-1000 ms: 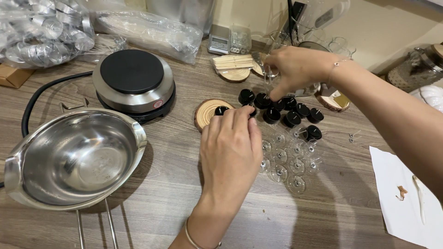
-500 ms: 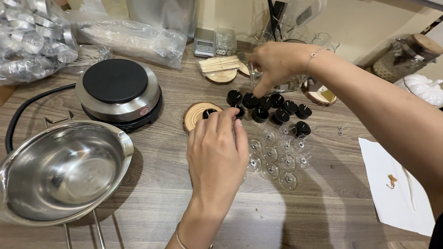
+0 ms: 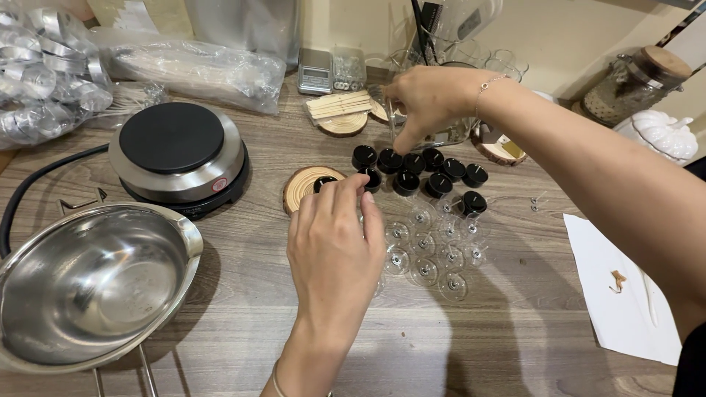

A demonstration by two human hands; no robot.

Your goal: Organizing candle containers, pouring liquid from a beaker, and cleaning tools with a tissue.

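A person's left hand (image 3: 334,246) rests palm down on a wood-grain tabletop (image 3: 515,345), its fingers curled over a black cup (image 3: 323,183) that sits on a round wooden slice (image 3: 303,186); whether the fingertips actually pinch the cup cannot be told. The right hand (image 3: 426,99) reaches in from the right, fingers pinched together and pointing down just above a cluster of black tealight cups (image 3: 423,170), though what it holds, if anything, is too small to make out. Below that cluster lie clear empty tealight cups (image 3: 430,254), each with a small wick tab at its centre. At left stand a round electric hot plate (image 3: 176,154) and, nearer the camera, a stainless steel bowl (image 3: 88,287) on a wire stand. A sheet of white paper (image 3: 625,294) lies at the right edge, and a stack of flat wooden sticks (image 3: 340,105) sits on another wooden slice behind the cups.
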